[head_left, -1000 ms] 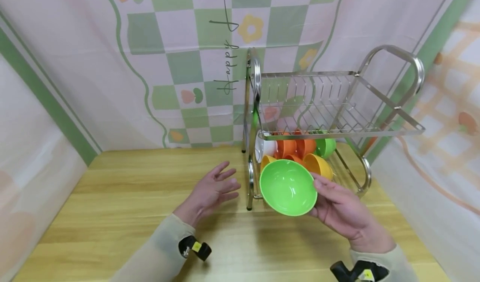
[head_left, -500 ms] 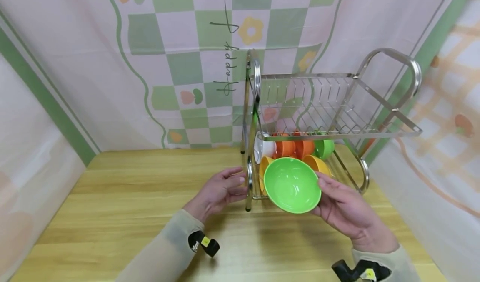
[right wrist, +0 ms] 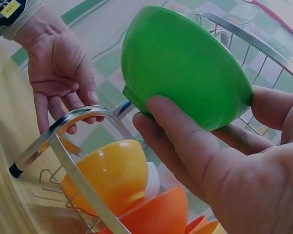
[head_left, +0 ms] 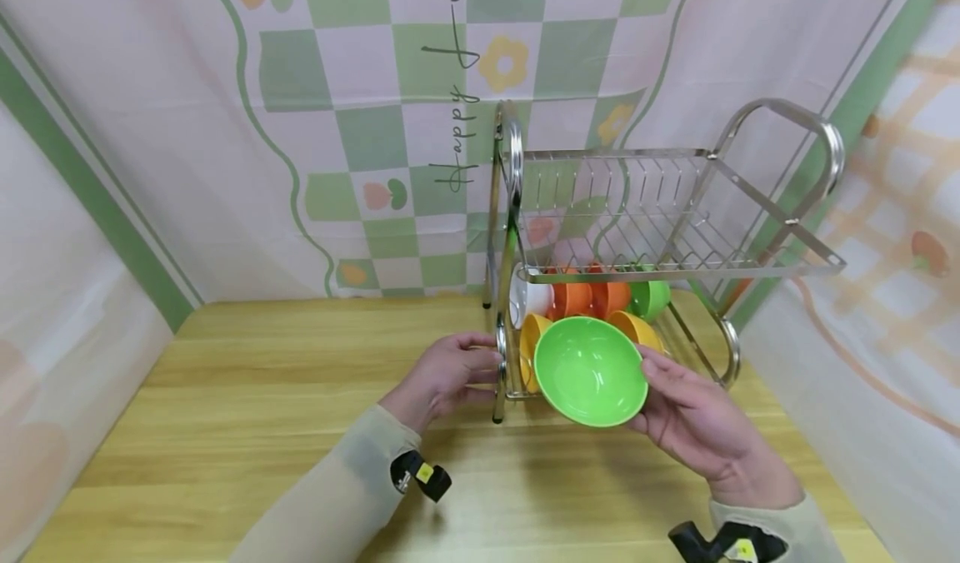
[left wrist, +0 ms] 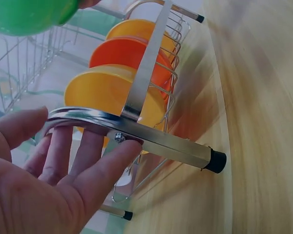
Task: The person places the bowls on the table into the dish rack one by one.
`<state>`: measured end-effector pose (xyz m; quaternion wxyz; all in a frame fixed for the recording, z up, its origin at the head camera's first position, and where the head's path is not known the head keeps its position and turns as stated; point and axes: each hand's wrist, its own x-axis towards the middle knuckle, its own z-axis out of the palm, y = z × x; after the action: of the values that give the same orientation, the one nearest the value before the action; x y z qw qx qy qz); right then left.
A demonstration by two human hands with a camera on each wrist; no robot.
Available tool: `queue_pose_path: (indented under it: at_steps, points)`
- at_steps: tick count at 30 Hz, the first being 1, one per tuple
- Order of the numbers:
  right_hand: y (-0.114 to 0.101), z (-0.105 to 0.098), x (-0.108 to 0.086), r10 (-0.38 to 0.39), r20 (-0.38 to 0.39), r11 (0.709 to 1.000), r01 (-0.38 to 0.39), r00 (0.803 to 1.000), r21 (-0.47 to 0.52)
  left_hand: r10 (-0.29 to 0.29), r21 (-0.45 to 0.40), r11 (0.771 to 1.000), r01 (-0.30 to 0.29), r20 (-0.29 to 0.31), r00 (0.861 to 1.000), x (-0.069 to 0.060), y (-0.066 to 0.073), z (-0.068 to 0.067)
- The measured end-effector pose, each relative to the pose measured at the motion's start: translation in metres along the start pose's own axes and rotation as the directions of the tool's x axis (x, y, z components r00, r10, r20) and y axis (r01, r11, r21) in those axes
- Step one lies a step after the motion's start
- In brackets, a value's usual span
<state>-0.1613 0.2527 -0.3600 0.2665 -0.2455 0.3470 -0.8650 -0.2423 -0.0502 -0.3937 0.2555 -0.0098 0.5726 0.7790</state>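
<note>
My right hand (head_left: 693,417) holds a bright green bowl (head_left: 591,371) by its side, thumb near the rim and fingers under the outside. The bowl is tilted, its hollow facing me, in front of the lower tier of a metal dish rack (head_left: 675,273). My left hand (head_left: 453,377) is at the rack's left end. In the left wrist view its thumb and fingers (left wrist: 58,153) hold the curved end tube. Yellow bowls (right wrist: 107,178) and an orange bowl (left wrist: 129,56) stand on edge in the lower tier, partly hidden by the green bowl in the head view.
Behind them in the lower tier sit a white cup (head_left: 532,296), orange cups (head_left: 573,298) and a green cup (head_left: 651,299). The upper tier of wire overhangs these. The wooden table (head_left: 285,396) extends left, and a patterned cloth (head_left: 367,130) hangs behind.
My left hand has moved right from beside the rack to its end tube, and now holds it. The green bowl has shifted slightly right in my right hand.
</note>
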Motion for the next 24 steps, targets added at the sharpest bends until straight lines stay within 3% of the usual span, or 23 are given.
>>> queue_pose_path:
  at_steps: [10, 24]
  points:
    - [-0.005, -0.003, -0.007, -0.022, -0.001, 0.999, 0.022, 1.0, 0.024, 0.02, 0.096, 0.995, -0.013, -0.064, 0.998, 0.002, 0.002, 0.006]
    - [-0.038, -0.018, -0.028, -0.073, 0.011, 0.997, 0.073, 0.997, 0.012, 0.021, 0.105, 0.994, -0.011, -0.095, 0.995, 0.003, 0.0, 0.007]
